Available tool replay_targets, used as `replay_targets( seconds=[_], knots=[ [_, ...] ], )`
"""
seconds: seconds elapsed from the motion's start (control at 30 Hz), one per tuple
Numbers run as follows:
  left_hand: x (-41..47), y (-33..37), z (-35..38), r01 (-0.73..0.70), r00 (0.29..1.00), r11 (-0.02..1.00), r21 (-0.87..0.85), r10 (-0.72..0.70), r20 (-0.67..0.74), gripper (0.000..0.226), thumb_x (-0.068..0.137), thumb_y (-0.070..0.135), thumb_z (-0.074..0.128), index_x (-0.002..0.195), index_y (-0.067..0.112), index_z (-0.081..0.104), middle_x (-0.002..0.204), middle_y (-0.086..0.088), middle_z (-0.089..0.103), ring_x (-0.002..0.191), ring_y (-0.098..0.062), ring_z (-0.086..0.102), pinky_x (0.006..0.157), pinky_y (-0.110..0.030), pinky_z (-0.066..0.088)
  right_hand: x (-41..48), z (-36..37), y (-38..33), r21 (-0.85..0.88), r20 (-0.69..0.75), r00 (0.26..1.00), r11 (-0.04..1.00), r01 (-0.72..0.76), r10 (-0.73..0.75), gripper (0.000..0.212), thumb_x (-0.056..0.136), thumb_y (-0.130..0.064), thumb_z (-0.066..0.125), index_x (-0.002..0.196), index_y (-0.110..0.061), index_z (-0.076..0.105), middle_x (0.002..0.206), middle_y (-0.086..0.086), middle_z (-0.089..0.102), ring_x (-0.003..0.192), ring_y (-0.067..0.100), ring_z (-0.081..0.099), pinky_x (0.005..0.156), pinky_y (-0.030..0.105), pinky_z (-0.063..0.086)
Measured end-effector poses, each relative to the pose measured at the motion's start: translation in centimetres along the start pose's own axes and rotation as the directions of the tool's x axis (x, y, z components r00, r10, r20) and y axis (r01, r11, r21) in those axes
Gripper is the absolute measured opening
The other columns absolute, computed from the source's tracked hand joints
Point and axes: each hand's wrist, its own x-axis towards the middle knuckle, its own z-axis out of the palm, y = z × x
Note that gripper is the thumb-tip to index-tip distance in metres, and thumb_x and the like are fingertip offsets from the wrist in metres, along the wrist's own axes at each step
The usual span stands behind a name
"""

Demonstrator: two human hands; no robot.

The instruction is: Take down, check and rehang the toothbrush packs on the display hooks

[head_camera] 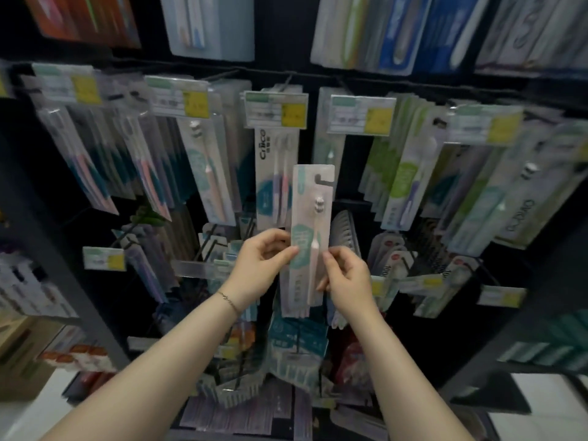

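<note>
Pale cardboard toothbrush pack [310, 230] stands upright, off the hooks, in front of the display rack [350, 160], your left hand [261, 265] and right hand [346, 275] pinching its opposite edges at mid-height, so hold it steady and check the hang slot [324, 180] before rehanging.

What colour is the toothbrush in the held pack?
Pale pink toothbrush in the pack; head view shows it best.
</note>
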Motion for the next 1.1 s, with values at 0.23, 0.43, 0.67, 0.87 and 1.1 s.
replay_targets(
  seconds=[0.23, 0.43, 0.67, 0.87, 1.1],
  knots=[
    [2.3, 0.4, 6.8, 0.004, 0.997, 1.000, 0.001, -0.004, 0.075, 0.016, 0.087, 0.005, 0.067, 0.101, 0.013, 0.065, 0.094, -0.004, 0.072, 0.089, -0.014, 0.069, 0.081, -0.025, 0.056, 0.9, -6.1, 1.0, -0.056, -0.117, 0.993, 0.998, -0.013, 0.007, 0.017, 0.101, -0.021, 0.047, 0.087, -0.016, 0.057, 0.058, 0.002, 0.053, 0.044, 0.009, 0.052, 0.051, 0.026, 0.045],
    [4.0, 0.5, 11.1, 0.014, 0.997, 1.000, -0.006, -0.014, 0.076, 0.012, 0.088, 0.009, 0.066, 0.100, 0.013, 0.065, 0.095, -0.006, 0.072, 0.086, -0.013, 0.068, 0.073, -0.021, 0.052, 1.6, -10.0, 1.6, -0.077, -0.171, 0.985, 0.997, 0.013, -0.026, 0.021, 0.101, -0.019, 0.047, 0.088, -0.006, 0.058, 0.057, 0.004, 0.052, 0.042, 0.007, 0.049, 0.048, 0.022, 0.043],
    [5.4, 0.3, 14.8, 0.005, 0.993, 1.000, 0.011, -0.006, 0.119, 0.013, 0.088, 0.012, 0.068, 0.100, 0.017, 0.065, 0.089, -0.001, 0.073, 0.082, -0.011, 0.069, 0.073, -0.022, 0.052, 2.6, -13.8, 2.8, -0.100, -0.229, 0.972, 0.994, 0.032, -0.055, 0.022, 0.100, -0.022, 0.049, 0.083, -0.011, 0.059, 0.054, -0.003, 0.054, 0.044, 0.010, 0.051, 0.049, 0.023, 0.043],
    [6.0, 0.5, 16.6, -0.026, 0.993, 1.000, 0.018, 0.024, 0.117, 0.011, 0.089, 0.012, 0.066, 0.100, 0.014, 0.064, 0.091, 0.000, 0.073, 0.085, -0.009, 0.068, 0.075, -0.020, 0.053, 3.6, -15.7, 3.2, -0.093, -0.237, 0.969, 0.994, 0.051, -0.072, 0.020, 0.099, -0.022, 0.051, 0.083, -0.017, 0.061, 0.053, -0.007, 0.054, 0.047, 0.010, 0.052, 0.051, 0.025, 0.044],
    [7.3, 1.6, 19.3, -0.041, 0.984, 0.999, 0.013, 0.038, 0.174, 0.010, 0.090, 0.011, 0.065, 0.099, 0.015, 0.063, 0.088, -0.001, 0.073, 0.083, -0.012, 0.069, 0.076, -0.023, 0.056, 3.7, -18.3, 3.4, -0.103, -0.309, 0.945, 0.992, 0.077, -0.106, 0.020, 0.099, -0.021, 0.052, 0.083, -0.014, 0.061, 0.052, -0.007, 0.055, 0.046, 0.008, 0.051, 0.050, 0.025, 0.043]
  ],
)
